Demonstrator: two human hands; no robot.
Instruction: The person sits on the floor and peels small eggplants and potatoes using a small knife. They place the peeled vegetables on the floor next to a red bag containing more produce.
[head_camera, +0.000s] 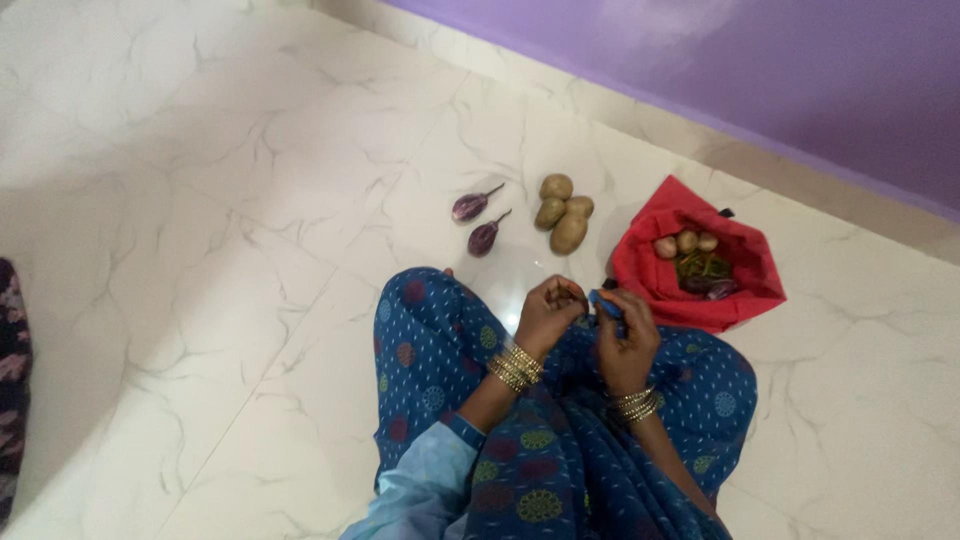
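Note:
I sit on a marble floor with my knees under blue patterned cloth (440, 340). My left hand (548, 312) is closed around a small brown object, probably a potato, mostly hidden by the fingers. My right hand (622, 335) grips a blue-handled peeler (604, 303) held against it. Both wrists carry gold bangles. Just beyond my knees lie several potatoes (562, 212) and two small purple eggplants (478, 222).
An open red bag (668, 222) lies on the floor at the right, holding potatoes, green vegetables and a purple eggplant. A purple wall (800, 80) runs along the back. Dark patterned cloth (10, 380) shows at the left edge.

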